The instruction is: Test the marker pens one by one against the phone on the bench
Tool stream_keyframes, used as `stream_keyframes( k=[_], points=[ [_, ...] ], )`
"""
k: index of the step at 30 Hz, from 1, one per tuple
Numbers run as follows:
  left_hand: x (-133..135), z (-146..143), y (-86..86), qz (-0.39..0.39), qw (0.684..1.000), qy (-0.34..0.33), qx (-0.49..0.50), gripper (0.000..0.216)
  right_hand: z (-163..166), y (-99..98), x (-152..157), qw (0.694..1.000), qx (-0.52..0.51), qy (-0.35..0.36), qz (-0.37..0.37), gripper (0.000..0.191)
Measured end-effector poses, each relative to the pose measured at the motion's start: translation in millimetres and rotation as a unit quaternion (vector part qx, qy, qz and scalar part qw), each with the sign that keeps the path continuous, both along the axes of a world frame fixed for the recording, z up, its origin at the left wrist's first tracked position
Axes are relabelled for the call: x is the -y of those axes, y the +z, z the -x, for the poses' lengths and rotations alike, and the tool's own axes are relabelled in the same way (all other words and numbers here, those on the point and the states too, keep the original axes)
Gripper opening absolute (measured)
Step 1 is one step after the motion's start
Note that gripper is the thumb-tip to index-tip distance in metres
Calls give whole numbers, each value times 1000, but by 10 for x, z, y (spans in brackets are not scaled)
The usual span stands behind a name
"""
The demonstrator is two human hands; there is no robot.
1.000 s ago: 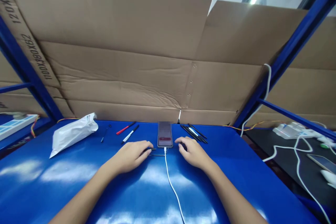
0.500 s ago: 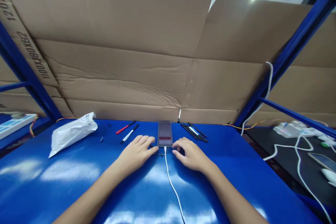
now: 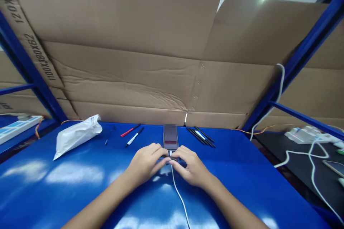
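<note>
My left hand (image 3: 146,161) and my right hand (image 3: 192,167) meet just in front of the phone (image 3: 170,137). Thumbs and fingertips of both pinch a slim dark pen-like piece (image 3: 173,158), held crosswise; the fingers cover much of it, so its exact kind is unclear. The phone stands with its screen facing me. A white charging cable (image 3: 179,195) runs from its lower end, passes by my fingertips and comes toward me over the blue table (image 3: 129,200).
Left of the phone lie a red pen (image 3: 130,130) and a white-and-black pen (image 3: 134,137). A white plastic bag (image 3: 77,136) is farther left. Several black pens (image 3: 200,136) lie to the right. Cardboard (image 3: 129,78) walls the back; a black side table (image 3: 292,164) holds cables.
Both hands have come together in front of the phone, where they were apart on either side of it. Their fingertips now pinch the slim dark piece between them. The view has shifted slightly.
</note>
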State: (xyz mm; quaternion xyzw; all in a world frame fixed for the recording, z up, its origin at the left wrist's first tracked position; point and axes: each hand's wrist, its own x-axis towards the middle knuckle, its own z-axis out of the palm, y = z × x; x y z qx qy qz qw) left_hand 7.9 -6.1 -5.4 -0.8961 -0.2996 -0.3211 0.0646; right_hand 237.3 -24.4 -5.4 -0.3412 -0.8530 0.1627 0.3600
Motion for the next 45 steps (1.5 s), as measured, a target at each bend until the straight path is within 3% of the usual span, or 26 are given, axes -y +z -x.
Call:
stream_keyframes(
  k=[7, 10, 14, 19, 24, 29, 37, 45],
  points=[
    [22, 66, 81, -28, 999, 21, -17, 25, -92, 96, -36, 998, 24, 2, -62, 8],
    [-11, 135, 113, 9, 998, 51, 16, 22, -155, 163, -42, 997, 27, -23, -69, 7],
    [-82, 225, 83, 89, 991, 77, 67, 21, -223, 159, -66, 992, 112, -33, -47, 10],
    [-98, 206, 30, 138, 988, 29, 64, 25, -241, 63, -96, 982, 186, -34, -7, 14],
    [-31, 91, -4, 171, 983, -33, 51, 23, -192, 89, -78, 994, 97, -54, 18, 26],
    [49, -19, -46, 233, 967, -81, 68, 21, -120, 75, -51, 999, 42, -2, 22, 9],
    [-73, 126, 65, 295, 949, -13, 106, 26, -253, 171, -142, 995, -74, -65, -11, 18],
    [-24, 156, 113, 280, 955, 25, 98, 36, -191, 97, -111, 999, 26, -13, 38, 12]
  ],
)
